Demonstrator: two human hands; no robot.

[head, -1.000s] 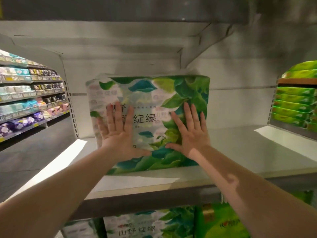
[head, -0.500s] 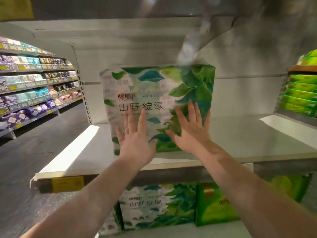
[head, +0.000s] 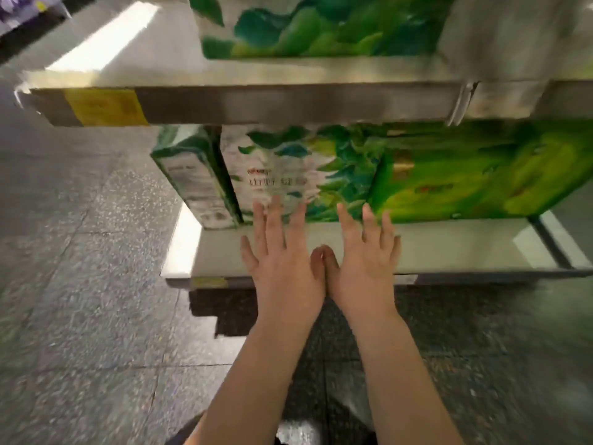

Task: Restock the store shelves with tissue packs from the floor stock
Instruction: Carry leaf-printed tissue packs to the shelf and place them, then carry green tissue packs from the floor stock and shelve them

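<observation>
— While both hands, left hand (head: 282,261) and right hand (head: 364,261), hover flat, empty, where's the tissue pack (head: 308,27)?
— Standing on the upper shelf (head: 288,104). Probably light, squashy, slick film; grip both sides.

— Underfoot? Speckled grey stone floor (head: 96,316), laid in big slabs with thin seams.

— And ahead? Two metal shelves: upper shelf (head: 288,101) with a blurred yellow label (head: 102,106) on its front edge, lower shelf (head: 449,248) near the floor.

— Light? Bright glare on the left ends of both shelves.

— Far left? Purple goods (head: 19,8) on another aisle, blurred.
</observation>
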